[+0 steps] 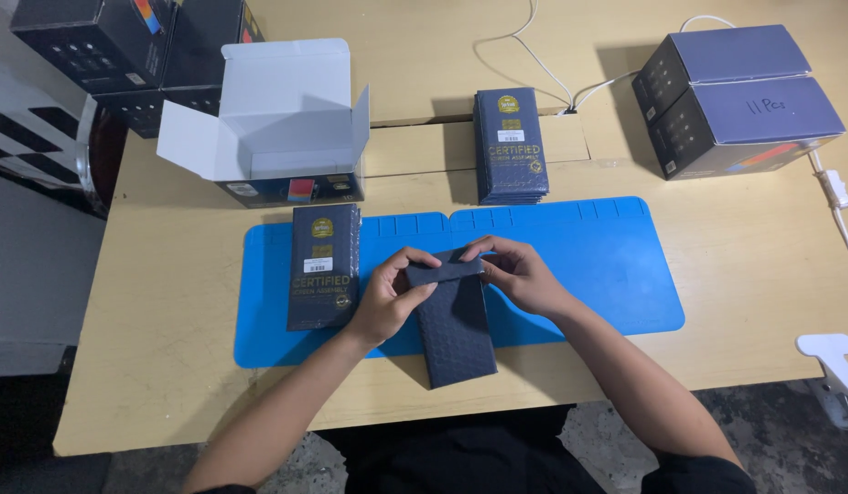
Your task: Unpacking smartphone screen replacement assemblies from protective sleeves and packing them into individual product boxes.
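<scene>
Pinching the flap end of a dark padded pouch (pixel 456 320), left hand (pixel 387 297) and right hand (pixel 520 274) both grip it on the blue mat (pixel 607 265). Looks light, soft, bendy; hold by edges. Boxed stack (pixel 323 265) beside, open carton (pixel 277 128) beyond.

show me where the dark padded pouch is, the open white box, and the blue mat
dark padded pouch (pixel 459 340): head view, lower body, below the hands.
open white box (pixel 291 105): head view, raised inner lid flap.
blue mat (pixel 607 274): head view, bare right part.
</scene>
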